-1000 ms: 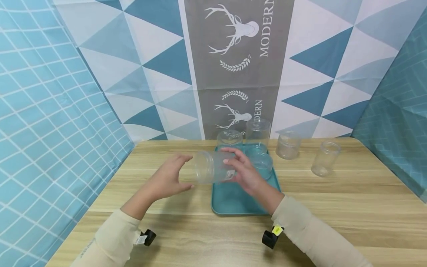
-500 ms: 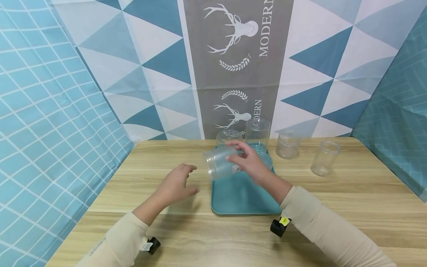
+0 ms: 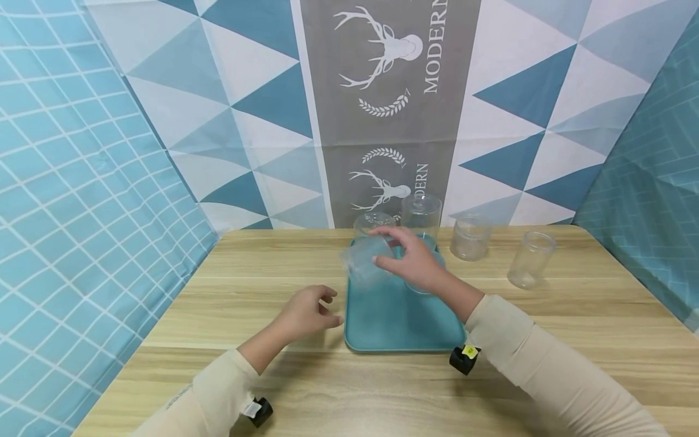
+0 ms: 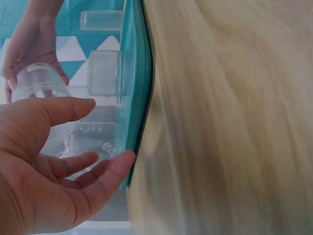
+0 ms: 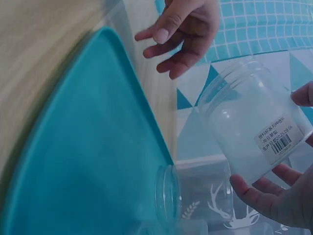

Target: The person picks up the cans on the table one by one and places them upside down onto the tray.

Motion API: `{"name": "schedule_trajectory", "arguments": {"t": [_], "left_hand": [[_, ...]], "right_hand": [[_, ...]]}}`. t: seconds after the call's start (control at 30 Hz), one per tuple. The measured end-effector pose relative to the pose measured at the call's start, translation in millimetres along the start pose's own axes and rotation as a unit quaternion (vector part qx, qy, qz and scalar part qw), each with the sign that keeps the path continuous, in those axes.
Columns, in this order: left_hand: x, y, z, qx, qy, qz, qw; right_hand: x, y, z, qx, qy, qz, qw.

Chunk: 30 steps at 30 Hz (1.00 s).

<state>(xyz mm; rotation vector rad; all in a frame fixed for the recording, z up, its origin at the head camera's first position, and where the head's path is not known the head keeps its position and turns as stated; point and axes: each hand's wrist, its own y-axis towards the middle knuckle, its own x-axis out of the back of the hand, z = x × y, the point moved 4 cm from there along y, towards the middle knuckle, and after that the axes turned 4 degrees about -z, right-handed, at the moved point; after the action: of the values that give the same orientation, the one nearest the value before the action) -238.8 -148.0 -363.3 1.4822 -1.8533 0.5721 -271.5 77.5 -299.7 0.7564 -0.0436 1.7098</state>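
My right hand (image 3: 406,258) grips a clear plastic jar (image 3: 364,261) by its base end, over the left side of the teal tray (image 3: 404,325). Tilted, the jar points its open mouth down and to the left. On its side a white barcode label (image 5: 279,139) shows in the right wrist view. Beside the tray's left edge is my left hand (image 3: 306,312), fingers loosely bent, nothing in its grasp. At the tray's back stand a wide clear jar (image 3: 371,223) and a taller one (image 3: 423,212). Another clear jar (image 3: 419,286) is partly hidden behind my right hand.
To the right of the tray, a short clear jar (image 3: 471,243) and a slim clear jar (image 3: 531,262) stand on the wooden table (image 3: 546,340). A patterned cloth backdrop (image 3: 262,152) rises at the table's back edge, with a blue checked cloth (image 3: 82,212) on the left.
The jar has swung back toward the tray's left side, its mouth tipping lower. My left hand has come down and right, from facing the jar's mouth to the tray's edge.
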Motion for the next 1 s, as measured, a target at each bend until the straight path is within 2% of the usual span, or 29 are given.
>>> {"name": "schedule_trajectory", "arguments": {"t": [0.27,0.43,0.57,0.7,1.0], "left_hand": [[-7.9,2.5,3.7,0.040,-0.056,-0.005,0.9976],[-13.4,3.3,7.5,0.075,-0.120,0.012,0.9898],[-18.2,5.2,10.3,0.108,-0.172,0.021,0.9790],[-22.1,6.8,12.2,0.131,-0.203,0.018,0.9702],[-31.0,9.1,15.3,0.145,-0.245,0.028,0.9582]], "right_hand": [[5,4,3,0.043,-0.092,0.009,0.995],[6,6,4,0.072,-0.143,0.013,0.987],[6,9,7,0.108,-0.207,0.017,0.972],[5,11,12,0.131,-0.256,0.028,0.957],[0,16,17,0.192,-0.318,0.069,0.926]]}}
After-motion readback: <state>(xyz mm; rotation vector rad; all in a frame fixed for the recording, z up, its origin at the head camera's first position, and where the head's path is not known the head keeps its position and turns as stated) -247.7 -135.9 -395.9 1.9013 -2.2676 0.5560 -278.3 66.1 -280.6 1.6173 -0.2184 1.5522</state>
